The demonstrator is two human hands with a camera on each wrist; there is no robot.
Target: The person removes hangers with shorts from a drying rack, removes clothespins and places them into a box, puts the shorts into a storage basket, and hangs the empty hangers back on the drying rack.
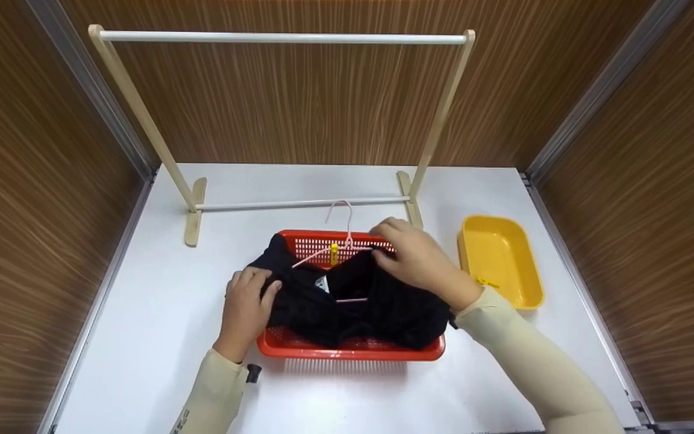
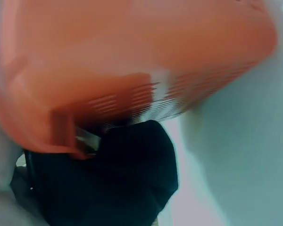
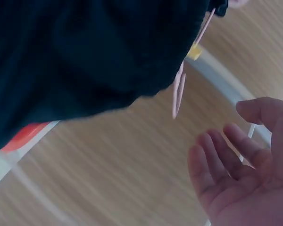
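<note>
Rack (image 1: 281, 37) stands behind your red basket (image 1: 350, 354). Black garment (image 1: 323, 319) lies in the basket, spilling over its left rim. Yellow tray (image 1: 494, 256) sits to the basket's right, small yellow piece (image 1: 487, 282) inside. Pink hanger (image 1: 349, 224) is partly within the garment, hook up. Your right hand (image 1: 416, 253) is near the hanger, fingers loosely bent, thumb apart, nothing pinched. Your left hand (image 1: 247, 307) touches the garment's left side; can't tell if it's pinching cloth. Yellow clip (image 1: 334, 254) is at the hanger, white label (image 1: 322, 283) at the neckline.
</note>
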